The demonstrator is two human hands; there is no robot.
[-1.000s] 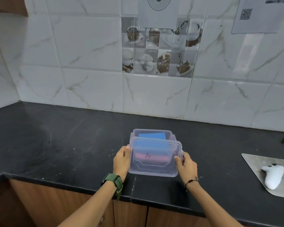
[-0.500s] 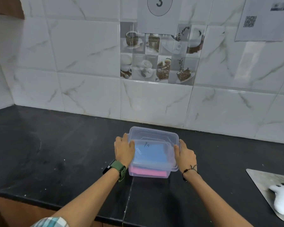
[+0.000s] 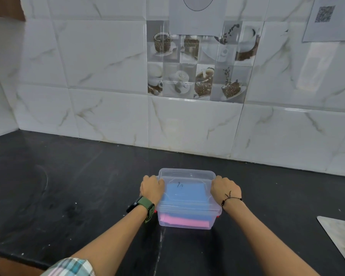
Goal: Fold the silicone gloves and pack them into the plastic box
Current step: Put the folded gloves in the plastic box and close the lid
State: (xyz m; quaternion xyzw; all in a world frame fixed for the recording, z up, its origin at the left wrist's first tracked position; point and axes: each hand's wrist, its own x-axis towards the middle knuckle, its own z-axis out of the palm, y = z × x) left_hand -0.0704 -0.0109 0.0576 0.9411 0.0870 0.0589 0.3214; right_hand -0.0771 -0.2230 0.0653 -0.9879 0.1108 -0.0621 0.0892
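The plastic box (image 3: pixel 188 198) sits on the black tabletop (image 3: pixel 68 196) near its front edge, its clear lid (image 3: pixel 187 181) now lying flat on top where a second ago it was held tilted above. Inside lie the blue glove (image 3: pixel 184 193) and pink glove (image 3: pixel 184 223), folded, so packing looks done; only sealing seems left. The left hand (image 3: pixel 151 189) and right hand (image 3: pixel 225 189) press the lid's edges, fingers curled over them.

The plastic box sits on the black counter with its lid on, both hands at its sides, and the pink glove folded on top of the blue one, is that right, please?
Not quite: the head view shows the blue glove on top and the pink glove beneath. The rest holds.
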